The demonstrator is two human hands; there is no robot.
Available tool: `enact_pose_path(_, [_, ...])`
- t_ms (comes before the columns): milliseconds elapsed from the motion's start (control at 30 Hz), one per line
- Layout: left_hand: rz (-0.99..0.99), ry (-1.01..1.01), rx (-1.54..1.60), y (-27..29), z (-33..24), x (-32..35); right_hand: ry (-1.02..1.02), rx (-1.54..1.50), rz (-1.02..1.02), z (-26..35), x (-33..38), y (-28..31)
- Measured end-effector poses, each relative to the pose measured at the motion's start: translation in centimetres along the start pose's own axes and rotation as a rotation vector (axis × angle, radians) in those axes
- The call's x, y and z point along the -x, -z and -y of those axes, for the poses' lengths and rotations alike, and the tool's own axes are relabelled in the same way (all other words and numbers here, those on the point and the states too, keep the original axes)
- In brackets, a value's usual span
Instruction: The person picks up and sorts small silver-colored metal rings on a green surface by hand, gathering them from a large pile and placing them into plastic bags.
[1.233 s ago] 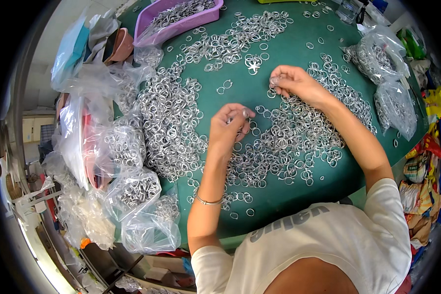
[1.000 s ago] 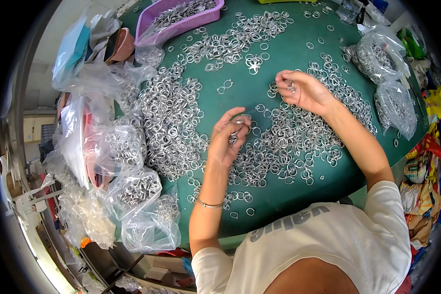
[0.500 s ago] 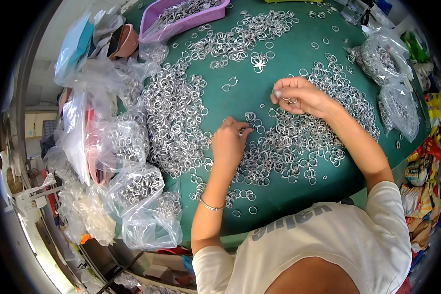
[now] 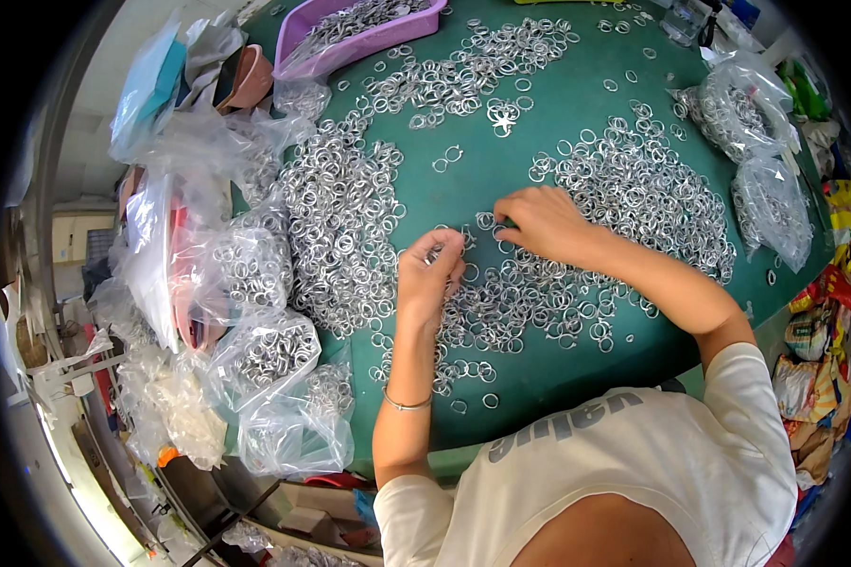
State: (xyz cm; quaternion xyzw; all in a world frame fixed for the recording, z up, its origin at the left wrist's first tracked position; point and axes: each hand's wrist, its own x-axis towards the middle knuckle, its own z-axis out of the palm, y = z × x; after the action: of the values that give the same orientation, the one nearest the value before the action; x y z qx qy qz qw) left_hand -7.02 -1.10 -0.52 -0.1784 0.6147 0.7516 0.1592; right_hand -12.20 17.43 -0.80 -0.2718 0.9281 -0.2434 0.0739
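Several small silver metal rings [image 4: 340, 227] lie spread in heaps over a green table [image 4: 558, 369]. My left hand [image 4: 430, 279] rests among them at the table's middle, fingers pinched on a few rings. My right hand [image 4: 539, 219] lies just to its right, fingers curled down onto rings at the edge of a wide heap [image 4: 648, 198]. A thin bracelet [image 4: 407, 404] sits on my left wrist.
A purple tray [image 4: 350, 38] of rings stands at the far left. Clear plastic bags of rings [image 4: 269, 354] pile along the left edge, and two more bags [image 4: 752, 123] lie at the right. Clutter hangs past the table's right rim [image 4: 823, 302].
Both hands have drifted left across the ring heap; my right hand came closer to my left, which stayed pinched on rings.
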Motion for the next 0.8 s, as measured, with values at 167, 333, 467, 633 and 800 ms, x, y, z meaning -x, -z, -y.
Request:
enact_pose_path(167, [0.003, 0.014, 0.05, 1.0, 0.2, 0.9, -0.031, -0.314, 0.12, -0.6, -0.8, 0.6])
enact_pose_path(333, [-0.114, -0.163, -0.226, 1.4, 1.1, 1.3, -0.246, -1.267, 0.198, -2.7, 0.5, 1.6])
enact_pose_path(467, [-0.055, -0.111, -0.144, 0.0, 0.6, 2.2, -0.38, -1.324, 0.227, -1.2, 1.3, 2.6])
enact_pose_path(633, [-0.041, -0.33, -0.434, -3.1, 1.0, 2.7, -0.329, -1.182, 0.172, 1.1, 2.2, 2.6])
enact_pose_path(800, [-0.025, -0.508, -0.578, -3.8, 1.0, 2.5, -0.314, -1.167, 0.091, 1.5, 2.7, 2.7])
